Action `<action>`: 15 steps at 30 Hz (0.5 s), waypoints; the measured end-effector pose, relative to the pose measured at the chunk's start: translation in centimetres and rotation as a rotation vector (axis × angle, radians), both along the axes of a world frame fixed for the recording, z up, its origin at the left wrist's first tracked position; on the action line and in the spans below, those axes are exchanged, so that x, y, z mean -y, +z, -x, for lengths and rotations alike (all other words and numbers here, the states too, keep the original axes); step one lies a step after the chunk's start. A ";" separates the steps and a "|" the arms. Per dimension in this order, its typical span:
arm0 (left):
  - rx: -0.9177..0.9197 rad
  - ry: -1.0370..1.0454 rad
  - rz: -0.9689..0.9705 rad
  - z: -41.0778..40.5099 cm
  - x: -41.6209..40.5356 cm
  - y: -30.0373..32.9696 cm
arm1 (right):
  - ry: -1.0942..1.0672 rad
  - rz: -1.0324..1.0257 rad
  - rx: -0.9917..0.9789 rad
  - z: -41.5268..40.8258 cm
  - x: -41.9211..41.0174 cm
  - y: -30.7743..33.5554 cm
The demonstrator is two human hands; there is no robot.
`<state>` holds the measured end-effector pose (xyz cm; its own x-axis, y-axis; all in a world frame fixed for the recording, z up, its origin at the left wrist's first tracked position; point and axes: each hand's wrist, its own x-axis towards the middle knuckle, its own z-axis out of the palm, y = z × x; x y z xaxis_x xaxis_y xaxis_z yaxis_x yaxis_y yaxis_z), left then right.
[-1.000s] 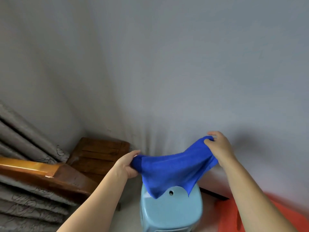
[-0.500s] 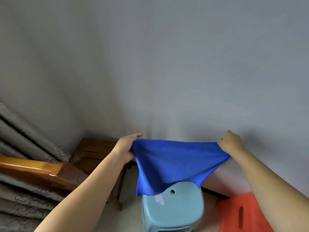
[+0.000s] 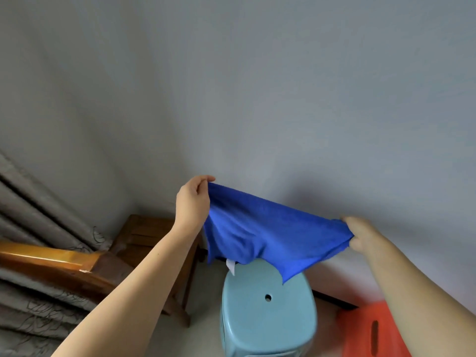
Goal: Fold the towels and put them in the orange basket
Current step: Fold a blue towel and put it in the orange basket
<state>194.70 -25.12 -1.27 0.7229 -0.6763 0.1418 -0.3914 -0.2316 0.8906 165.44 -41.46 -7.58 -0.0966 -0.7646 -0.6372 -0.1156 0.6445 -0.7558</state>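
A blue towel point(image 3: 268, 233) hangs spread in the air between my two hands, above a light blue plastic stool point(image 3: 268, 313). My left hand point(image 3: 192, 202) pinches its upper left corner, held higher. My right hand point(image 3: 360, 234) grips the right corner, lower. The towel's bottom edge and a white label droop onto the far end of the stool's seat. The orange basket point(image 3: 371, 331) stands at the bottom right, partly hidden behind my right forearm.
A dark wooden stool point(image 3: 144, 235) stands in the corner to the left of the blue stool. A wooden rail point(image 3: 51, 256) and grey curtains point(image 3: 33, 202) fill the left side. A grey wall rises behind everything.
My hands have pulled the towel wider apart. The left hand has risen and the right has dropped, so the top edge now slopes down to the right. The view has shifted left.
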 end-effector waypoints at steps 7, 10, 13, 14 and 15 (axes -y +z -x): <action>-0.403 -0.027 0.141 -0.7 1.1 1.8 | 0.049 0.050 0.549 0.5 -0.3 -0.3; -0.478 -0.052 0.186 -1.2 1.6 2.6 | 0.118 0.095 0.319 0.0 -1.2 -1.6; -0.464 -0.040 0.169 -1.9 1.8 2.9 | 0.293 0.212 -0.039 -0.7 -1.6 -1.6; -0.456 -0.025 0.164 -2.2 1.8 2.9 | 0.306 0.241 -0.098 -0.8 -1.4 -1.3; -0.439 -0.007 0.151 -2.6 1.8 2.8 | 0.300 0.269 -0.127 -0.9 -1.1 -0.9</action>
<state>197.32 -26.94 1.52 0.7322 -0.6764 -0.0799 0.0297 -0.0855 0.9959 166.33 -40.39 -8.51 0.0911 -0.9081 -0.4087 -0.3710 0.3499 -0.8602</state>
